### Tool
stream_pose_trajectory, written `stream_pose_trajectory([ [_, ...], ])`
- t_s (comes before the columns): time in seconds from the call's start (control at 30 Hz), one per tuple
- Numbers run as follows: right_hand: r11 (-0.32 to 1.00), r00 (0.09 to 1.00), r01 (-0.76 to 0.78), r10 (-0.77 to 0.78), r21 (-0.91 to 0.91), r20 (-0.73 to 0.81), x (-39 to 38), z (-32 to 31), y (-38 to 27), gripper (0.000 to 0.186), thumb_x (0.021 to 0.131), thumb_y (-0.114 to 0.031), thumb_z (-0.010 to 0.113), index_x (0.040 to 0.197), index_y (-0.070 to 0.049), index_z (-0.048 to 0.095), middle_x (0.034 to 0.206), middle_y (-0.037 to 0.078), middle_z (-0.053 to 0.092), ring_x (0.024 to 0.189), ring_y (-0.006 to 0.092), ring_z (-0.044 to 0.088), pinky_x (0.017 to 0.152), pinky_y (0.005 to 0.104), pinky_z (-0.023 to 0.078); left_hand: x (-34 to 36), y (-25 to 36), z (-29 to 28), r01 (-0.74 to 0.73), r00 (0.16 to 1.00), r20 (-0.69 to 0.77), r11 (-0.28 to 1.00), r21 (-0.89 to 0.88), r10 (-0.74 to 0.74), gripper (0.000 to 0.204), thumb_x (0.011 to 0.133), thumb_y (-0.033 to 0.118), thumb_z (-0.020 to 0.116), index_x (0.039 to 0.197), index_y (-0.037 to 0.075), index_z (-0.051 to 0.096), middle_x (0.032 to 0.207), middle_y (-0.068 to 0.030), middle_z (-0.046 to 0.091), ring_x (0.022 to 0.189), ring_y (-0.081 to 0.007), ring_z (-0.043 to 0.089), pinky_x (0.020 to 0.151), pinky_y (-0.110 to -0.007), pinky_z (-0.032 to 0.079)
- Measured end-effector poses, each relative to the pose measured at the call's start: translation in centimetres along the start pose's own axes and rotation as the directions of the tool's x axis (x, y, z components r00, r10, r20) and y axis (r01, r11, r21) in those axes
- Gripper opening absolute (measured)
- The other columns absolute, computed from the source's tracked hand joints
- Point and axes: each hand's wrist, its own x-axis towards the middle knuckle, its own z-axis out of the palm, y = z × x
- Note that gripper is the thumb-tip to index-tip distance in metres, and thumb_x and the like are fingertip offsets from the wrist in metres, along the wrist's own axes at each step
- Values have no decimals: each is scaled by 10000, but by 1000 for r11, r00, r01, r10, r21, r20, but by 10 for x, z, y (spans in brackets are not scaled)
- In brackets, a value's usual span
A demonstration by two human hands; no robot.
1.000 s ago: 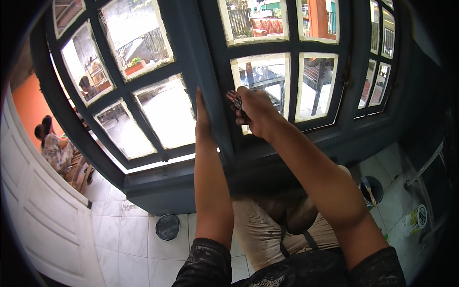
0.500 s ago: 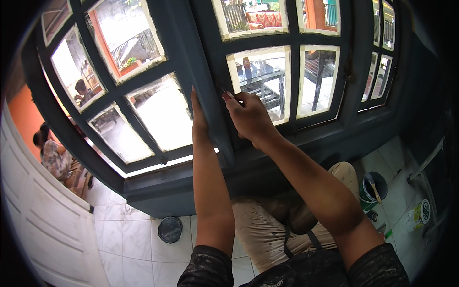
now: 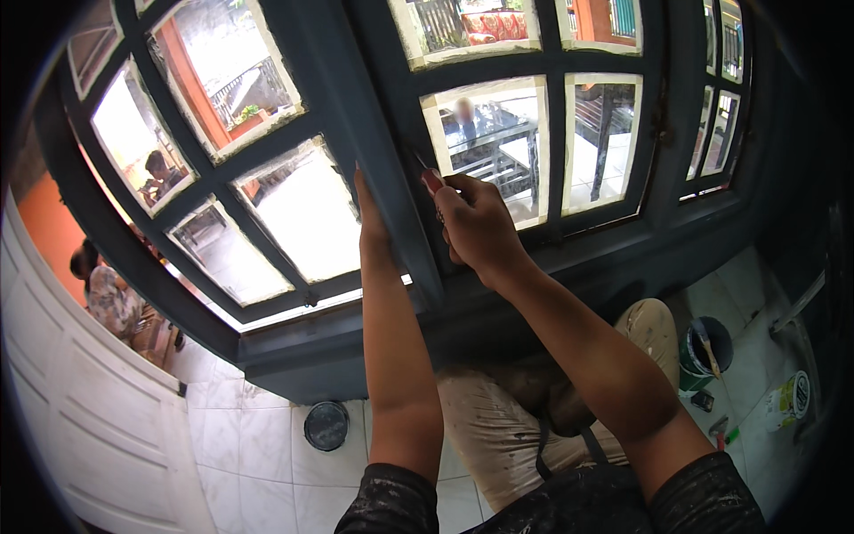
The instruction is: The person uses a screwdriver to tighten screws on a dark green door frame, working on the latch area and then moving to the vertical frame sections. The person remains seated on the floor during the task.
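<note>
Along the blue-grey painted post (image 3: 351, 107), our right hand (image 3: 480, 222) grips a red-handled, thin-bladed tool (image 3: 431, 181); our left hand (image 3: 371, 215) lies outstretched.

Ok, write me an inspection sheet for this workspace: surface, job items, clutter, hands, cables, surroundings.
Surface: white tiled floor.
Job's things: red-handled tool with a thin blade; dark upright beside a window frame. Blade contact: cannot tell.
Clutter: bucket with a brush, pale tub, dark round container, all on the floor.
Hands: left hand against the upright's left side, fingers extended; right hand closed around the tool.
Cables: nothing seen.
Surroundings: white door at left; a person beyond it.
</note>
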Motion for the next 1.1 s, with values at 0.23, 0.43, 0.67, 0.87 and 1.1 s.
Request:
stream_pose_trajectory([
  [0.23, 1000, 1000, 15, -15, 11, 9, 1, -5, 1, 374, 1013, -321, 537, 902, 14, 663, 734, 115, 645, 710, 207, 631, 705, 364, 491, 11, -8, -8, -57, 987, 135, 984, -170, 81, 430, 1085, 453, 480, 1288, 92, 595, 1044, -70, 680, 905, -203, 697, 758, -348, 611],
  [0.43, 996, 997, 66, -68, -53, -25, 5, -3, 8, 384, 1009, -324, 530, 940, 22, 681, 768, 153, 668, 768, 265, 666, 761, 386, 509, 15, -14, -11, -85, 992, 88, 990, -109, 95, 355, 1089, 378, 493, 1268, 91, 599, 1021, -63, 676, 871, -185, 693, 724, -327, 607],
  [0.67, 998, 999, 49, -49, -25, -7, 8, -7, 9, 427, 1037, -373, 540, 908, 14, 667, 739, 140, 646, 729, 259, 647, 737, 386, 493, 24, -23, -27, -113, 972, 192, 985, -132, 137, 511, 1089, 502, 418, 1314, 83, 605, 1096, -86, 696, 964, -208, 695, 808, -340, 598],
  [0.87, 1000, 1000, 5, -5, -8, 2, 7, -7, 7, 437, 1052, -381, 539, 890, 7, 656, 702, 108, 609, 681, 206, 605, 695, 377, 473, 23, -22, -21, -83, 995, 47, 997, -10, 83, 669, 1060, 631, 325, 1248, 83, 659, 1076, -74, 719, 970, -199, 690, 821, -341, 582],
  [1.1, 999, 1000, -10, 10, 45, 0, 6, -8, 2, 408, 1050, -361, 552, 908, 5, 662, 671, 65, 581, 622, 151, 574, 601, 341, 450, 22, -21, -21, -119, 987, 113, 993, 22, 116, 683, 1041, 649, 332, 1269, 92, 657, 1108, -76, 717, 1003, -203, 684, 844, -345, 575],
])
